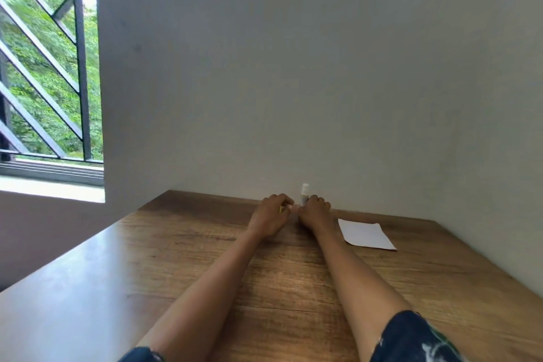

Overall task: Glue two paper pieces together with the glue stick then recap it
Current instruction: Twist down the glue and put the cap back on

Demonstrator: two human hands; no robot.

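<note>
A glue stick [304, 194] stands upright near the far edge of a wooden table [182, 258], close to the grey wall [293, 67], its long axis vertical and its pale rounded top pointing up. The right hand [313, 211] is curled around the stick's lower part, fingers closed on it, so only the upper half shows above the knuckles. Just beside it, the left hand [271, 211] rests knuckles-up with fingers bent inward; a small yellow-green item [280, 209] peeks out at the fingertips, too small to identify, and whether it is gripped cannot be told. The two hands nearly touch. To the right, apart from the hands, a white paper sheet [365, 234] lies flat on the table. Both bare forearms stretch across the wood from dark patterned sleeves [411, 338]. A barred window [44, 67] with green foliage behind it fills the left.
</note>
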